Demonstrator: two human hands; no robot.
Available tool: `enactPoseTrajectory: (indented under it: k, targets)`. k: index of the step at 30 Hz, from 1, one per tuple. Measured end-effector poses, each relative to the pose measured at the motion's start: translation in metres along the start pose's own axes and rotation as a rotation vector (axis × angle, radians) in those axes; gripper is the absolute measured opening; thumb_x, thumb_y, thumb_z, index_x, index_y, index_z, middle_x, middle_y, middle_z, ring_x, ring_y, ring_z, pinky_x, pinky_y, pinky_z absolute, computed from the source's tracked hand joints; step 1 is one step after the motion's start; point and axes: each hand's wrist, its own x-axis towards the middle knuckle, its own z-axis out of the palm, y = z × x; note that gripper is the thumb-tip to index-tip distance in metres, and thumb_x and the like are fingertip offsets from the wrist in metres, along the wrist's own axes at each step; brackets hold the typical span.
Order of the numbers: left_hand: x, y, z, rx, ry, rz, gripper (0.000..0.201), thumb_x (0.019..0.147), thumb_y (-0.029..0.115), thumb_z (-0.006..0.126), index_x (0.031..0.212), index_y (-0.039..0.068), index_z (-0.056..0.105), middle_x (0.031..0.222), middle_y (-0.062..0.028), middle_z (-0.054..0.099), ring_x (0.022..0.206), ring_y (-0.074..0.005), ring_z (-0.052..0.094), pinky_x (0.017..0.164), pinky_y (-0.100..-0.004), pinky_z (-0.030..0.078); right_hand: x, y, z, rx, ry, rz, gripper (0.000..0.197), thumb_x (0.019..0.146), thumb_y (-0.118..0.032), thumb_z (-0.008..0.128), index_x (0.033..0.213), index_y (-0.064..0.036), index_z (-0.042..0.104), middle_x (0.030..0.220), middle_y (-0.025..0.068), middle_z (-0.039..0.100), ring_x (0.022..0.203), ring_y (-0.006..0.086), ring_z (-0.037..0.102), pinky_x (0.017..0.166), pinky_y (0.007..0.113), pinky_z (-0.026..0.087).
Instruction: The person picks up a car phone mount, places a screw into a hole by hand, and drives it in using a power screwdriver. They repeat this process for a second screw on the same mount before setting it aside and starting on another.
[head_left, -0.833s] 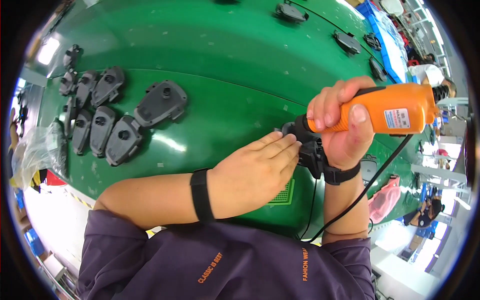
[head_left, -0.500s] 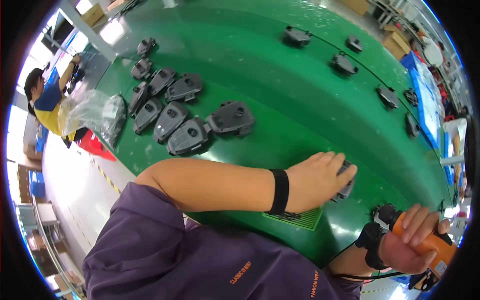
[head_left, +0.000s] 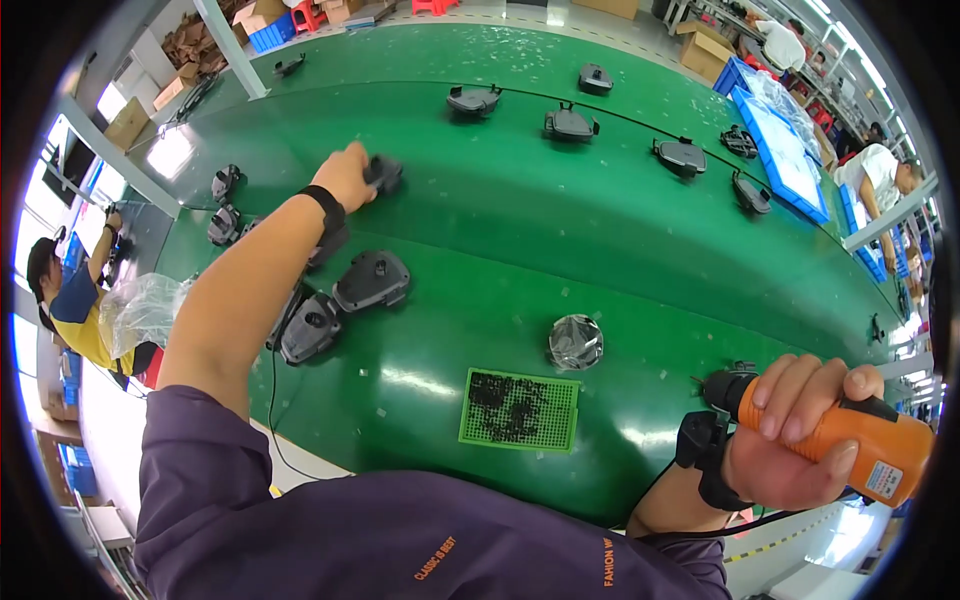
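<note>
My left hand (head_left: 349, 180) reaches out to the far left, its fingers closed on the edge of a dark grey plastic housing (head_left: 386, 174). My left forearm covers part of a cluster of similar housings; one of them (head_left: 373, 281) lies just right of the arm, with a round knob on top. At the right, my right hand (head_left: 800, 440) is wrapped round an orange electric screwdriver (head_left: 860, 445). The tool's dark nose points left, over the table. Between my arms lies a green perforated tray (head_left: 552, 412) with many small black screws.
A roll of clear tape (head_left: 576, 342) sits behind the tray. Several grey holders (head_left: 571, 123) stand along the far side of the green table (head_left: 500, 220). Blue trays (head_left: 780, 160) are at the far right. A co-worker (head_left: 75, 300) works at the left, beside a clear plastic bag (head_left: 145, 315).
My left hand has swung from the middle right to the far left with a grey housing. The view has shifted, and the tray and tape roll have come into sight. The screwdriver stays in my right hand.
</note>
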Motion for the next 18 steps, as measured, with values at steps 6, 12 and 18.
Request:
enactPoseTrajectory:
  k: [6,12,18]
  targets:
    - [0.07,0.026,0.011,0.199,-0.064,0.055,0.08,0.072,0.025,0.086,0.14,0.009,0.049,0.129,-0.0314,0.057,0.118,-0.0477,0.059,0.099,-0.0478,0.052,0.002,0.012,-0.003,-0.072,-0.006,0.008,0.052,0.096,-0.035,0.069,0.127,-0.0013,0.044,0.072,0.003,0.056,0.058,0.0151,0.054,0.061,0.031,0.05]
    - [0.162,0.082,0.081,0.481,0.332,0.227,0.064,0.084,0.015,0.074,0.143,0.019,0.051,0.142,-0.0252,0.052,0.139,-0.0409,0.047,0.114,-0.0554,0.038,0.001,0.027,0.002,-0.179,-0.002,0.058,0.044,0.096,-0.035,0.064,0.12,-0.0028,0.046,0.069,0.0003,0.053,0.057,0.0117,0.049,0.062,0.029,0.045]
    - [0.206,0.046,0.079,0.515,0.378,0.493,0.04,0.091,0.013,0.065,0.131,0.014,0.06,0.141,-0.0129,0.057,0.139,-0.034,0.048,0.115,-0.052,0.036,0.0,0.034,0.0,-0.214,0.018,0.037,0.044,0.096,-0.036,0.065,0.119,-0.0037,0.046,0.068,-0.0012,0.052,0.055,0.011,0.051,0.061,0.028,0.047]
